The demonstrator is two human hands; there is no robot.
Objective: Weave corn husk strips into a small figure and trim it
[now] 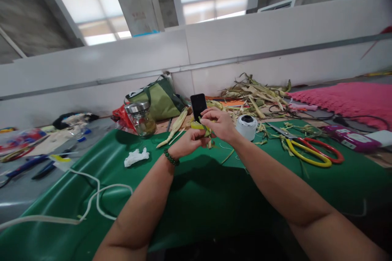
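Both hands meet over the middle of a green mat (214,204). My left hand (190,143), with a green bead bracelet at its wrist, is closed around a yellow-green corn husk piece (196,125). From the right, my right hand (221,124) pinches the upper part of the same piece; its fingertips partly cover it. A dark phone (198,102) stands upright just behind the hands. Right of them is a cone of white thread (246,129) with a black core. A pale corn husk (175,129) lies to the left of them.
Scissors (309,151) with red and yellow handles lie right, blades apart. A husk pile (254,94) rests against the wall. Left are a glass jar (143,122), green bag (162,104), crumpled tissue (136,157) and white cable (92,197). Pink cloth (343,98) and a purple device (352,138) lie far right.
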